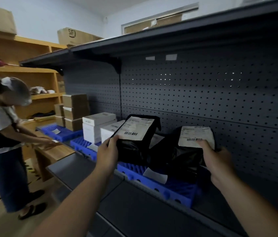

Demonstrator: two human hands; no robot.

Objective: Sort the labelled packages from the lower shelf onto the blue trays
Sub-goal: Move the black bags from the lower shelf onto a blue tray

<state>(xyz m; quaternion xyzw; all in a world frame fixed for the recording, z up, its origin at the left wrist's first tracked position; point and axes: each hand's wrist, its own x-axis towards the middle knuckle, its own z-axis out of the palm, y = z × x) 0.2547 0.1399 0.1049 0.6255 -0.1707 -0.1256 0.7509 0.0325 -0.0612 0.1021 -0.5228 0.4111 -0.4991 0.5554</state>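
Gripping one black package in the left hand, a second package in the right hand, both just above the blue tray; best set down flat, labels upward.

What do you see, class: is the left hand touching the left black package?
Touching. The head view shows the left hand gripping the left black package, thumb curled over its front.

The left hand and right hand are bare, as are the 2 forearms.
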